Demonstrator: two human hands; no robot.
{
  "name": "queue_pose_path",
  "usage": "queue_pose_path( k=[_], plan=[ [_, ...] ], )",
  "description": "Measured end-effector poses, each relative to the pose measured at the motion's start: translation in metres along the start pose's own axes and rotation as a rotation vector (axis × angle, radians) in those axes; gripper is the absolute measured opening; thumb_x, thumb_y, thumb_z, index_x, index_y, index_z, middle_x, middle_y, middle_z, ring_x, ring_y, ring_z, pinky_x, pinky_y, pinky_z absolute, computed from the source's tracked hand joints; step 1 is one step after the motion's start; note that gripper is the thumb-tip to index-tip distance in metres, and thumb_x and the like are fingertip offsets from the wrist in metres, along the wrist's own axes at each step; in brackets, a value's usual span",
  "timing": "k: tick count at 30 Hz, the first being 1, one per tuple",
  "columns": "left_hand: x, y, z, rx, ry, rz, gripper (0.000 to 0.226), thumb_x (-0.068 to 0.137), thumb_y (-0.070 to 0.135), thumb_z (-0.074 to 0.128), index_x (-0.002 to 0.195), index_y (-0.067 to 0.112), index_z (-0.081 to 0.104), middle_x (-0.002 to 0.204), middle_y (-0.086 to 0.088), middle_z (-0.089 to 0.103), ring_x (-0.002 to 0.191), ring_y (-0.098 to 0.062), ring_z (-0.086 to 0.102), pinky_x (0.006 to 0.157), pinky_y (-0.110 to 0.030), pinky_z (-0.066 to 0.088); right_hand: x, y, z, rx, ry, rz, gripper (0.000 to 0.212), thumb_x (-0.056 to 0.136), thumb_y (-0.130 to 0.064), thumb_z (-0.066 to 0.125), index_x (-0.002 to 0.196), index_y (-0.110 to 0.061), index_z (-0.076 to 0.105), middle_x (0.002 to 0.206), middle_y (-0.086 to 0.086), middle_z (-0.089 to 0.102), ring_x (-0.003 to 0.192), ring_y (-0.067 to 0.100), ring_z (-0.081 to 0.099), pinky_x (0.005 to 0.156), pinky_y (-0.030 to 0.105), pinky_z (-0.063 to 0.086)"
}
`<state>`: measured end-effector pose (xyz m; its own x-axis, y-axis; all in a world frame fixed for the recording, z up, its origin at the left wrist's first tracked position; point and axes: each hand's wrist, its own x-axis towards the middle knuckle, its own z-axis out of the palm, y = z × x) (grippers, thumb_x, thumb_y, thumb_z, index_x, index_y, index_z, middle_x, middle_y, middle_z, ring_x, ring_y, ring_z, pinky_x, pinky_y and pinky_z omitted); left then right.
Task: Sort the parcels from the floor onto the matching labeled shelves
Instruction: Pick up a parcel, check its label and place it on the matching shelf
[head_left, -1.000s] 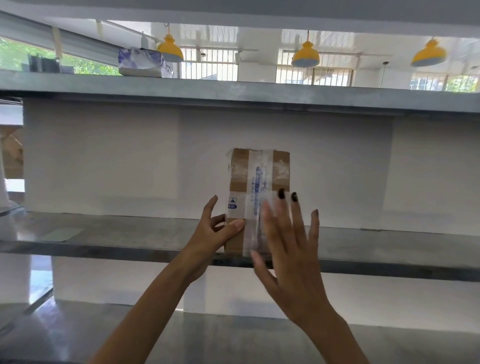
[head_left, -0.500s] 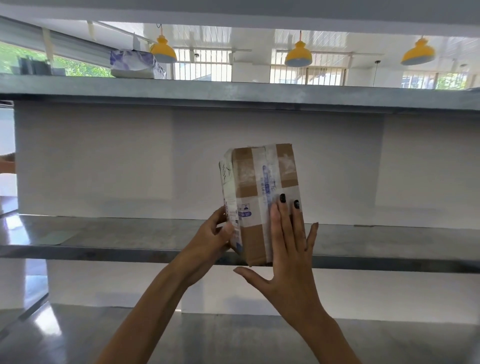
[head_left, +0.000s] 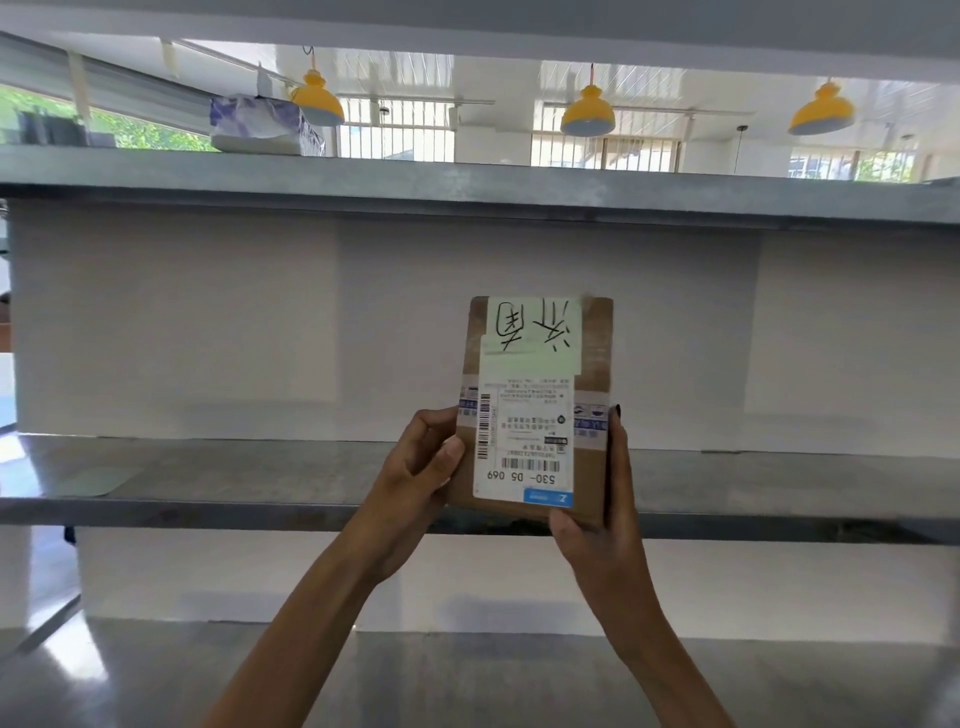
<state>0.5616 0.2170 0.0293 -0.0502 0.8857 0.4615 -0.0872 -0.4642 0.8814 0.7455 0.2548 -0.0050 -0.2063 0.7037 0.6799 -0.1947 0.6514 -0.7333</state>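
A small brown cardboard parcel (head_left: 535, 405) stands upright at the front edge of the middle metal shelf (head_left: 260, 483). Its face toward me carries an upside-down white shipping label and a pale green note with handwritten characters. My left hand (head_left: 421, 467) grips the parcel's left edge, thumb on the front. My right hand (head_left: 608, 499) holds its right edge and lower corner, fingers wrapped behind. Whether the parcel's bottom touches the shelf is hidden by my hands.
A wrapped white and blue parcel (head_left: 260, 124) lies on the upper shelf (head_left: 519, 192) at the left. A pale green label (head_left: 93, 480) lies flat on the middle shelf's left. A lower shelf (head_left: 467, 675) runs below my arms. White panels back the shelves.
The parcel has been turned from its taped side to its labeled face. My right hand went from flat against the front to gripping the right edge.
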Motion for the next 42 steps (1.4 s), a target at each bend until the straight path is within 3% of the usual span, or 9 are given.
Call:
queue_pose_path(
  k=[8,12,15,17,20,25,31,38,42],
  plan=[
    [-0.002,0.009,-0.004,0.008,-0.109,-0.107,0.09,0.053,0.057,0.08,0.13,0.05,0.034,0.126,0.005,0.062,0.113,-0.02,0.063,0.082,-0.037,0.058,-0.004,0.003,-0.003,0.232,0.048,0.102,0.061,0.085,-0.005,0.062,0.132,-0.035,0.036,0.141,0.004,0.048,0.116,0.016,0.059,0.076,0.017,0.056],
    [-0.003,0.008,0.0,0.015,-0.051,-0.055,0.12,0.041,0.054,0.086,0.142,0.045,0.021,0.135,-0.002,0.053,0.119,-0.028,0.058,0.093,-0.055,0.05,-0.002,0.002,-0.004,0.464,0.01,0.094,0.084,0.077,-0.011,0.056,0.145,-0.041,0.018,0.149,-0.001,0.039,0.128,0.023,0.051,0.092,0.046,0.054],
    [-0.002,0.003,0.005,-0.016,-0.023,-0.023,0.118,0.04,0.055,0.087,0.139,0.048,0.023,0.133,-0.002,0.055,0.119,-0.028,0.058,0.092,-0.054,0.051,-0.003,0.005,0.003,0.711,-0.008,0.247,0.102,0.065,-0.034,0.081,0.148,-0.035,0.02,0.146,0.009,0.044,0.129,0.031,0.049,0.096,0.051,0.05],
    [0.001,-0.001,0.007,-0.02,-0.021,-0.014,0.111,0.041,0.058,0.086,0.135,0.051,0.027,0.131,0.0,0.056,0.118,-0.026,0.059,0.089,-0.049,0.055,-0.006,0.008,0.011,0.82,-0.054,0.32,0.096,0.056,-0.051,0.084,0.14,-0.034,0.04,0.141,0.01,0.051,0.128,0.03,0.051,0.092,0.048,0.053],
    [0.007,-0.006,0.001,0.002,-0.045,-0.032,0.103,0.05,0.056,0.083,0.137,0.049,0.027,0.131,-0.002,0.056,0.118,-0.025,0.059,0.085,-0.042,0.056,-0.003,0.01,0.019,0.861,-0.091,0.333,0.081,0.065,-0.049,0.08,0.136,-0.032,0.046,0.139,0.012,0.053,0.127,0.031,0.051,0.091,0.048,0.052],
    [0.027,0.003,-0.013,0.072,0.026,-0.012,0.087,0.068,0.038,0.072,0.139,0.051,0.023,0.14,0.0,0.048,0.124,-0.024,0.053,0.097,-0.046,0.05,0.009,0.017,0.021,0.897,-0.046,0.414,0.104,0.056,-0.043,0.086,0.144,-0.025,0.033,0.141,0.016,0.05,0.126,0.033,0.051,0.092,0.052,0.052],
    [0.044,0.021,-0.018,-0.011,0.12,-0.021,0.057,0.084,0.046,0.058,0.132,0.033,0.03,0.096,0.012,0.073,0.101,-0.02,0.065,0.088,-0.048,0.054,0.013,0.024,0.013,0.779,-0.111,0.427,0.103,0.06,-0.046,0.084,0.146,-0.029,0.029,0.143,0.015,0.047,0.129,0.034,0.049,0.093,0.051,0.051],
    [0.03,0.004,-0.013,-0.256,0.231,0.023,0.067,0.062,0.033,0.072,0.117,0.027,0.035,0.092,-0.002,0.073,0.086,-0.02,0.07,0.084,-0.046,0.057,0.02,0.018,-0.003,0.535,-0.063,0.316,0.06,0.087,-0.049,0.044,0.144,-0.03,0.033,0.142,0.005,0.05,0.129,0.023,0.049,0.097,0.042,0.049],
    [0.031,0.003,-0.009,-0.348,0.254,0.053,0.061,0.07,0.027,0.069,0.118,0.025,0.031,0.101,-0.007,0.069,0.09,-0.021,0.071,0.084,-0.046,0.057,0.013,0.014,0.012,0.362,-0.149,0.31,0.086,0.063,-0.061,0.073,0.137,-0.051,0.032,0.138,-0.019,0.049,0.13,0.009,0.046,0.106,0.04,0.04]
  ],
)
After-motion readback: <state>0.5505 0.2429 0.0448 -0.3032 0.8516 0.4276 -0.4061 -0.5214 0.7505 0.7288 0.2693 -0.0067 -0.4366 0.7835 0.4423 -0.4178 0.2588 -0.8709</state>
